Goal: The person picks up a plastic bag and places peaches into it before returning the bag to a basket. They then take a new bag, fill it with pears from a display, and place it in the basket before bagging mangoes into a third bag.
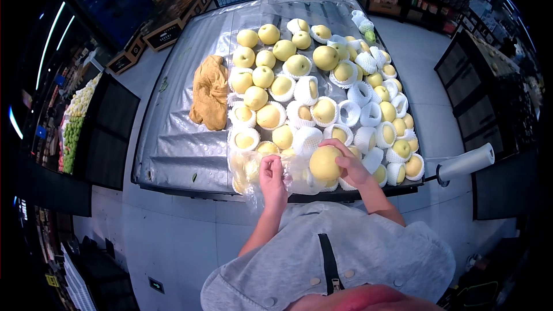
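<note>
My right hand is wrapped round the right side of a large yellow pear, above the front edge of the display stand. To its left, my left hand has its fingers pinched on a clear plastic bag. The bag spreads on both sides of that hand, its mouth hard to make out. Behind both hands lie several yellow pears, some bare and some in white foam net sleeves.
A crumpled mustard-brown cloth lies left of the pears on the stand's silver sheet. A roll of clear bags sticks out at the front right corner. Dark shelving units flank the stand across the aisles.
</note>
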The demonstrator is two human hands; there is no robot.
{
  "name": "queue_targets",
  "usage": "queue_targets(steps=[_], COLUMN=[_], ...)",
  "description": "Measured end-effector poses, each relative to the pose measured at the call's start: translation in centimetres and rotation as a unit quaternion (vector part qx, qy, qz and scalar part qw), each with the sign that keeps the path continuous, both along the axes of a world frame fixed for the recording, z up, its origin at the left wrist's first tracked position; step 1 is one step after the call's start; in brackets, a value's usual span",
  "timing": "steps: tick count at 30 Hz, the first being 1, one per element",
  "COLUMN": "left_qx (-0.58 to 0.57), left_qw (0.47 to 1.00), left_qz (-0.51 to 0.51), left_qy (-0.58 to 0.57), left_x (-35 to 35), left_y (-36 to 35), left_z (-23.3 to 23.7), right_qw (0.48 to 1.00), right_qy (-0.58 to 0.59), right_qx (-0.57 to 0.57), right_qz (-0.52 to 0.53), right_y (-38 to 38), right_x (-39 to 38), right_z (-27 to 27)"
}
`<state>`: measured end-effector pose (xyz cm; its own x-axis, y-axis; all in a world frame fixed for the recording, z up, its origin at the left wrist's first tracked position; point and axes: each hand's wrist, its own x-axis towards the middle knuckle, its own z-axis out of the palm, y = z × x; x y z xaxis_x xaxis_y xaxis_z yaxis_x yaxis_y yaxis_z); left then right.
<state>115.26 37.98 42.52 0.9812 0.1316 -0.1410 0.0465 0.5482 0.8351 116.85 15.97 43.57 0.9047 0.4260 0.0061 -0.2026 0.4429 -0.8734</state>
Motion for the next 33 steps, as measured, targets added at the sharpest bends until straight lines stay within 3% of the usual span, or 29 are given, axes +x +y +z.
queue_targets(steps=[3, 6, 7, 9, 12, 16, 18, 24, 27, 28, 31, 33], left_qx=[0.110, 0.170, 0.187, 0.362, 0.303, 0.313, 0.310, 0.360, 0.297, 0.221, 0.241, 0.130], left_qw=[0.992, 0.976, 0.962, 0.887, 0.915, 0.918, 0.924, 0.880, 0.903, 0.924, 0.906, 0.951], left_qz=[0.029, 0.016, 0.022, 0.019, 0.043, 0.024, -0.006, -0.129, -0.220, -0.260, -0.301, -0.242], left_qy=[-0.054, -0.137, -0.199, -0.287, -0.264, -0.241, -0.222, -0.282, -0.221, -0.170, -0.177, -0.142], left_x=[-0.4, -1.2, -1.4, -1.5, -1.7, -2.7, -3.4, -4.8, -4.9, -5.3, -5.5, -4.5], left_y=[0.2, 0.1, -0.2, 1.0, 2.1, 2.8, 1.9, -1.4, -1.3, -1.4, -1.2, -0.2], left_z=[0.9, 0.9, 1.4, 0.9, 1.1, 1.8, 2.0, 1.4, 0.3, 0.6, 1.3, 1.8], right_qw=[0.991, 0.956, 0.933, 0.947, 0.951, 0.989, 0.995, 0.973, 0.963, 0.958, 0.951, 0.949], right_qy=[0.034, -0.113, -0.167, -0.170, -0.159, 0.078, 0.033, -0.107, -0.134, -0.147, -0.175, -0.189], right_qx=[-0.119, -0.262, -0.314, -0.270, -0.263, -0.125, -0.094, -0.189, -0.210, -0.219, -0.228, -0.227], right_qz=[0.044, 0.072, 0.050, 0.041, 0.024, 0.016, -0.017, 0.080, 0.106, 0.109, 0.112, 0.111], right_y=[3.0, 6.0, 7.1, 8.5, 9.8, 11.2, 12.4, 13.0, 12.6, 12.9, 14.0, 14.8], right_x=[-1.3, -1.2, -1.3, -1.0, 0.0, 0.4, -0.6, -2.2, -2.2, -2.1, -1.7, -1.3], right_z=[-0.3, -2.1, -2.4, -2.9, -3.0, -2.8, -4.5, -5.6, -5.4, -5.3, -5.2, -5.2])
